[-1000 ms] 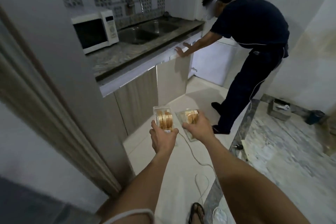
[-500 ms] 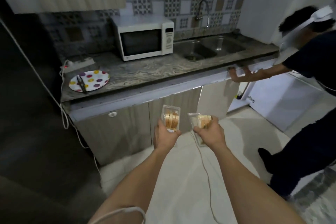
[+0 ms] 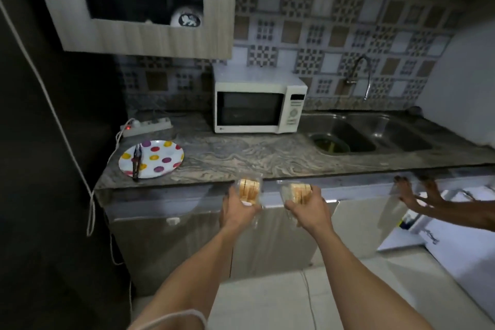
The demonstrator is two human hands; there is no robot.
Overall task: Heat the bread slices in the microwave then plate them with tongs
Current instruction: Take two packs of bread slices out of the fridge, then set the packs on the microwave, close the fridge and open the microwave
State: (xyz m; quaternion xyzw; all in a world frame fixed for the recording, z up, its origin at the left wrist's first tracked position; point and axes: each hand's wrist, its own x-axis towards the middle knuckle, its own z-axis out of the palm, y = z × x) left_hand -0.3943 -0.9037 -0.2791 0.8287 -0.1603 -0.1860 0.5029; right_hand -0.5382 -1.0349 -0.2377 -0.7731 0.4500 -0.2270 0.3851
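A person stands facing a kitchen counter of grey veined stone, both bare arms stretched forward. The left hand grips a clear plastic box of bread slices, its fingers curled round the underside of the box. The right hand grips a second clear box of bread slices in the same way, fingers wrapped round it. Both boxes are held in the air side by side, just in front of the counter's front edge and not touching it. The slices stand on edge inside each box.

At the back of the counter, near its middle, sits a white microwave with its dark door closed and its control panel on the right side. To the left, near the counter's front corner, lies a white plate with coloured dots. A pair of dark tongs rests on the plate's left part, one end reaching over the rim toward the counter edge. Behind the plate is a white power strip with a small red light, and a white cord hangs down from that corner.

To the right of the microwave a steel double sink is set into the counter, with a curved tap above it against the patterned wall tiles. A wall cabinet hangs above the left side. At the far right, another person's hand presses flat against the counter's front edge, above an open white cabinet door.
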